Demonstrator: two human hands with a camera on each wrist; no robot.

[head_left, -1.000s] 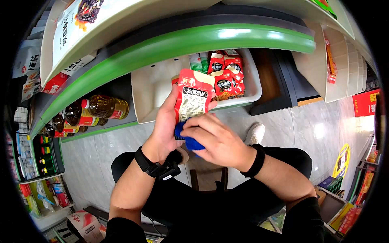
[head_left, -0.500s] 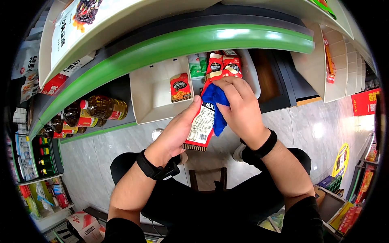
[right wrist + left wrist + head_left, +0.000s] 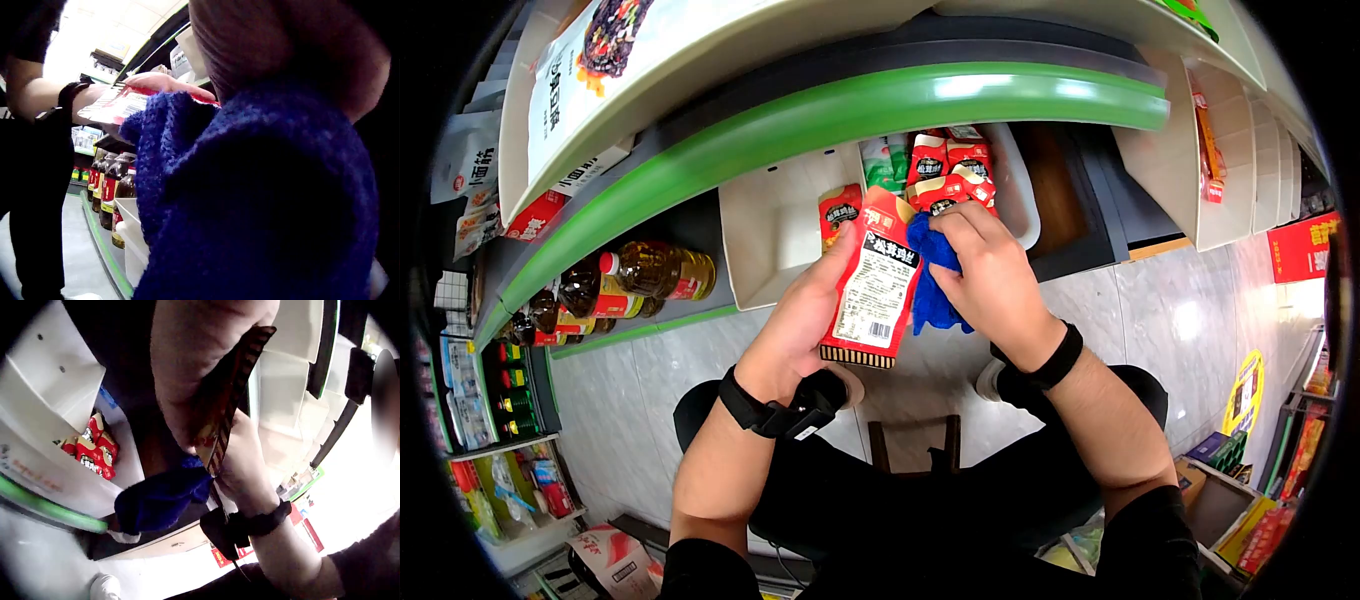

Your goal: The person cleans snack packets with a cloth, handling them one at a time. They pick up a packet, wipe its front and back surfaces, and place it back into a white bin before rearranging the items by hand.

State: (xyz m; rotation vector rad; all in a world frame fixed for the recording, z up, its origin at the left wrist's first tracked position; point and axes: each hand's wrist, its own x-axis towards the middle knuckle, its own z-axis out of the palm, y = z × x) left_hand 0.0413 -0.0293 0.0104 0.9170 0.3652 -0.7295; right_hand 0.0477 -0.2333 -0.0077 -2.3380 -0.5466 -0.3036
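In the head view my left hand (image 3: 800, 315) grips a red food pouch (image 3: 872, 300) by its left side, thumb over the edge. The pouch stands nearly upright with its white printed label and barcode towards me. My right hand (image 3: 1002, 285) holds a bunched blue cloth (image 3: 937, 290) against the pouch's upper right edge. In the left wrist view the pouch is edge-on, its striped end (image 3: 240, 381) showing, with the blue cloth (image 3: 162, 500) hanging below. Blue cloth (image 3: 250, 200) fills much of the right wrist view and hides the right fingertips.
A beige bin (image 3: 765, 225) with a red pouch (image 3: 840, 208) stands behind the left hand. Beside it, a white bin (image 3: 1027, 205) holds several red pouches (image 3: 968, 155) and green packets (image 3: 886, 160). Oil bottles (image 3: 668, 270) line the left; a green shelf edge (image 3: 850, 112) arches above.
The cloth has moved from the pouch's lower part up to its upper right side. The pouch tilted, then came back nearly upright and slightly left, with more of its label showing.
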